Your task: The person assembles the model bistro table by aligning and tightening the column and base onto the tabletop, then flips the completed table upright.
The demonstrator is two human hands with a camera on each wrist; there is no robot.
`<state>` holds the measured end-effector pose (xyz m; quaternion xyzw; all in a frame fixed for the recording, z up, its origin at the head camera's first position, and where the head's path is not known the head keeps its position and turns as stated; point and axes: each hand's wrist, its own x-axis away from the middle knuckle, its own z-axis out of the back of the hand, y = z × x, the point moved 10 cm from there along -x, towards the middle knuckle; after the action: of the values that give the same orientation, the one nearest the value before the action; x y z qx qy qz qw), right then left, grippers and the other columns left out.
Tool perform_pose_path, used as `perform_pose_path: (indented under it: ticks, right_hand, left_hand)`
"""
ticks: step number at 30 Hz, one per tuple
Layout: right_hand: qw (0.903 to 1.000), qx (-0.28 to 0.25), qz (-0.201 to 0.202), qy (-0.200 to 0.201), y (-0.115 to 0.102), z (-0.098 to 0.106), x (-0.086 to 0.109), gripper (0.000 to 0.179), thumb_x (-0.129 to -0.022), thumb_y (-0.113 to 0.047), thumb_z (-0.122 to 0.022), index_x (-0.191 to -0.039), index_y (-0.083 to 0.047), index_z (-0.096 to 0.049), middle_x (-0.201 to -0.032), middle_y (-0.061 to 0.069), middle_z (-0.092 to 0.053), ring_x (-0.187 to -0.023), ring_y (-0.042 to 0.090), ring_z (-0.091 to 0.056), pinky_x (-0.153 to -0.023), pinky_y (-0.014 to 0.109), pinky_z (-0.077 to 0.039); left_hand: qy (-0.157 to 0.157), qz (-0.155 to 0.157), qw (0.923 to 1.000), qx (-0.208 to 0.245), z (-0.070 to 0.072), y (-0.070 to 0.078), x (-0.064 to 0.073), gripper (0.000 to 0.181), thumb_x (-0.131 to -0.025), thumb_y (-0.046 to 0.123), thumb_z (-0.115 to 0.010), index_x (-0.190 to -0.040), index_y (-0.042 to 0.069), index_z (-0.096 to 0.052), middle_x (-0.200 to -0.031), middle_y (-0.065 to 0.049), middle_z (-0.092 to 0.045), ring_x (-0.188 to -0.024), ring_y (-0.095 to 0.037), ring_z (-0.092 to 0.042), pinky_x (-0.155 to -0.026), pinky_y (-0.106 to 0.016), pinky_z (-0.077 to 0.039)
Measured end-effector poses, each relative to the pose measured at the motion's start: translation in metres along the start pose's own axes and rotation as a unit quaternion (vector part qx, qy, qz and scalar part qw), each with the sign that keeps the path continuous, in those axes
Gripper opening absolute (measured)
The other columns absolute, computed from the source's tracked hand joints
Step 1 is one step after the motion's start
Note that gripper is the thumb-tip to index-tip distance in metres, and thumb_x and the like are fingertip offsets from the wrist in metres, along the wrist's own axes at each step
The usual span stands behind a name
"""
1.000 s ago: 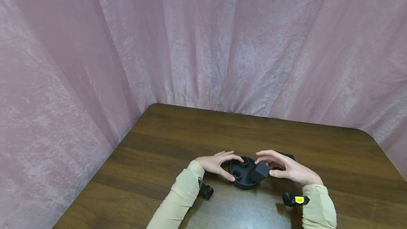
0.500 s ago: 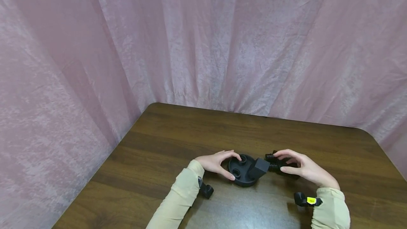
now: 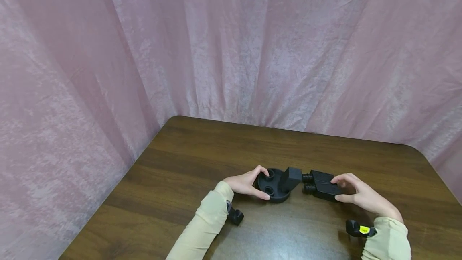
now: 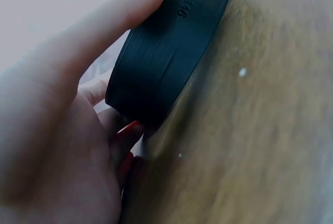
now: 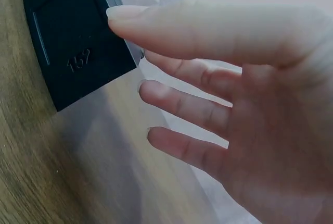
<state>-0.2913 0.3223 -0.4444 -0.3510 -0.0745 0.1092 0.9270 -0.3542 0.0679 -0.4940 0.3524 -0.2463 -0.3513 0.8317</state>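
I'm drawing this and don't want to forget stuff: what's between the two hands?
In the head view, from left hand to right hand: the round base with its block, then the box, its two pegs facing the block.

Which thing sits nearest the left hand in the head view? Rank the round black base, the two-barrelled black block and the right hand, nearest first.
1. Round black base: gripped by the left hand.
2. Two-barrelled black block: right of the base.
3. Right hand: farthest right, at the block's outer end.
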Motion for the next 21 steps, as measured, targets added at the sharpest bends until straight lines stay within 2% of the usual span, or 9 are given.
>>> perform_pose_path:
  ticks: [4,10,15,17,21]
  right_hand:
    - [0.9998,0.001,0.015,0.01,-0.002,0.001,0.0,0.04,-0.079,-0.028,-0.067,-0.112,-0.012,-0.053,-0.104,0.004,-0.048,-0.088,0.0,-0.043,-0.069,0.021,-0.039]
    - [0.9995,0.005,0.018,0.025,-0.002,0.004,0.001,0.033,-0.082,-0.029,-0.064,-0.112,-0.015,-0.059,-0.1,0.003,-0.052,-0.084,0.001,-0.047,-0.065,0.019,-0.04]
    - [0.9986,-0.043,0.03,0.007,0.001,-0.002,0.0,0.037,-0.08,-0.022,-0.066,-0.112,-0.009,-0.054,-0.097,0.005,-0.049,-0.082,0.005,-0.045,-0.064,0.02,-0.039]
    - [0.9972,-0.06,0.043,-0.008,0.001,-0.007,-0.001,0.039,-0.079,-0.019,-0.068,-0.111,-0.006,-0.049,-0.095,0.007,-0.047,-0.081,0.007,-0.045,-0.063,0.021,-0.038]
    - [0.9959,-0.075,0.043,-0.026,0.005,-0.014,-0.002,0.043,-0.078,-0.017,-0.068,-0.111,-0.006,-0.044,-0.096,0.009,-0.044,-0.079,0.01,-0.046,-0.06,0.023,-0.037]
  left_hand:
    - [0.008,0.005,0.9999,-0.007,0.001,-0.001,-0.001,0.062,-0.072,0.046,-0.07,-0.118,0.029,-0.032,-0.118,0.001,-0.043,-0.106,-0.007,-0.043,-0.088,-0.022,-0.036]
    - [0.009,0.001,0.9999,-0.007,0.0,-0.003,-0.002,0.062,-0.072,0.045,-0.07,-0.119,0.029,-0.032,-0.117,0.001,-0.043,-0.103,-0.008,-0.043,-0.086,-0.021,-0.036]
    - [-0.001,-0.007,0.9999,0.014,0.0,-0.003,-0.002,0.062,-0.073,0.043,-0.07,-0.119,0.029,-0.031,-0.121,0.002,-0.04,-0.107,-0.007,-0.041,-0.088,-0.021,-0.035]
    - [-0.005,-0.016,0.9996,0.025,0.0,-0.002,-0.002,0.061,-0.074,0.04,-0.07,-0.12,0.028,-0.031,-0.124,0.003,-0.039,-0.111,-0.007,-0.04,-0.092,-0.021,-0.034]
    - [-0.005,-0.039,0.9984,0.041,0.003,0.0,-0.002,0.06,-0.075,0.032,-0.071,-0.12,0.026,-0.034,-0.127,0.005,-0.04,-0.118,-0.006,-0.037,-0.1,-0.023,-0.029]
